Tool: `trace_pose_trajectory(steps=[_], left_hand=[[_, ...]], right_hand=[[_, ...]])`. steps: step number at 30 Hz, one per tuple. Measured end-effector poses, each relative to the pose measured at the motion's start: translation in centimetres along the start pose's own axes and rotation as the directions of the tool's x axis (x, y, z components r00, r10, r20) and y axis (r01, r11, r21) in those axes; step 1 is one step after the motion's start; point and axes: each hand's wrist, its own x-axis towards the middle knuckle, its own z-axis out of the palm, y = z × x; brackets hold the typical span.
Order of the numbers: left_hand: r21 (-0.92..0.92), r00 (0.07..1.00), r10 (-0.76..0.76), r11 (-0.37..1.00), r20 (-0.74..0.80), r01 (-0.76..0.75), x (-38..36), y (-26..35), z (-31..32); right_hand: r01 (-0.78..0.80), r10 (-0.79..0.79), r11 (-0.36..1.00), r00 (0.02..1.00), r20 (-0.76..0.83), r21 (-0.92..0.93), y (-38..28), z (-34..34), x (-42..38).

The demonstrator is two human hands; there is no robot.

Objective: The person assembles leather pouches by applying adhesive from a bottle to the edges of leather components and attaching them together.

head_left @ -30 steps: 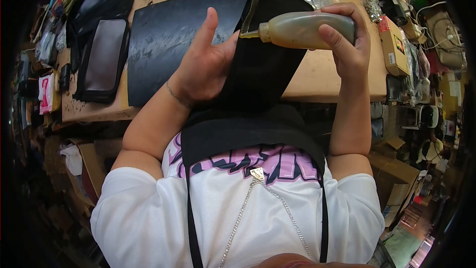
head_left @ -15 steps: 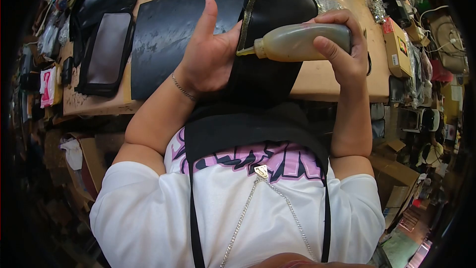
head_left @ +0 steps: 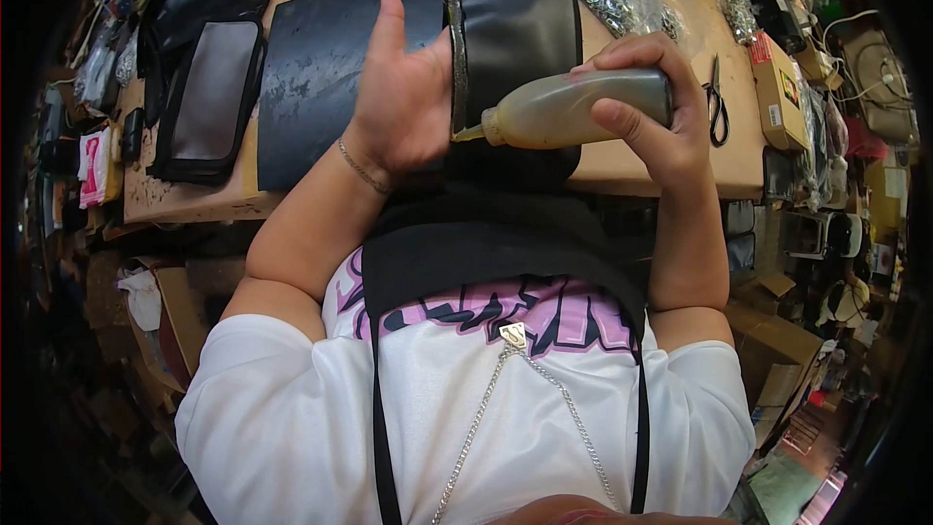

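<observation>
My right hand (head_left: 656, 117) is wrapped round a translucent squeeze bottle (head_left: 573, 109), which lies nearly level and points left. Its thin yellowish nozzle (head_left: 468, 134) meets the lower end of a rough, glue-smeared strip (head_left: 457, 49). That strip runs along the left edge of a black leather-like piece (head_left: 520, 15). Behind this edge go the fingers of my left hand (head_left: 403, 97), holding the piece up. Its thumb is stretched upward, away from the piece, and the fingertips are hidden.
A dark sheet (head_left: 321, 68) lies on the worktable (head_left: 719, 165) under my left hand. Further left are black pouches (head_left: 209, 102). Scissors (head_left: 717, 112), a bag of small metal parts (head_left: 627, 5) and a yellow box (head_left: 777, 97) lie to the right.
The black piece has swung left and now faces me more squarely. My right hand has brought the bottle left and lower, with its nozzle further down the edge. My left hand has shifted slightly left.
</observation>
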Motion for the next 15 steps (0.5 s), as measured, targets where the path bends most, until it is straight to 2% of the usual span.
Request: trace_pose_trajectory(steps=[5,8,10,13,15], left_hand=[[-0.063,0.999,0.046,0.997,0.022,-0.044,0.0,0.4,-0.5],[0.014,0.989,0.086,0.996,-0.123,-0.085,0.1,0.5,0.4],[0.022,0.988,0.087,0.996,-0.129,-0.085,0.0,0.6,0.6],[0.041,0.985,0.102,0.994,-0.139,-0.097,0.0,0.8,0.6],[0.042,0.986,0.106,0.994,-0.125,-0.102,0.0,0.9,0.5]], right_hand=[[0.016,-0.016,1.000,0.999,0.042,0.009,-0.1,0.4,-0.4],[0.086,-0.083,0.995,0.995,0.052,-0.043,0.2,0.5,-0.4],[0.139,-0.130,0.983,0.988,0.084,-0.116,0.0,0.4,-0.4],[0.079,-0.072,0.995,0.989,0.129,-0.053,-0.2,0.8,-1.0],[0.099,-0.098,0.995,0.987,0.126,-0.003,-0.3,0.7,-0.9]])
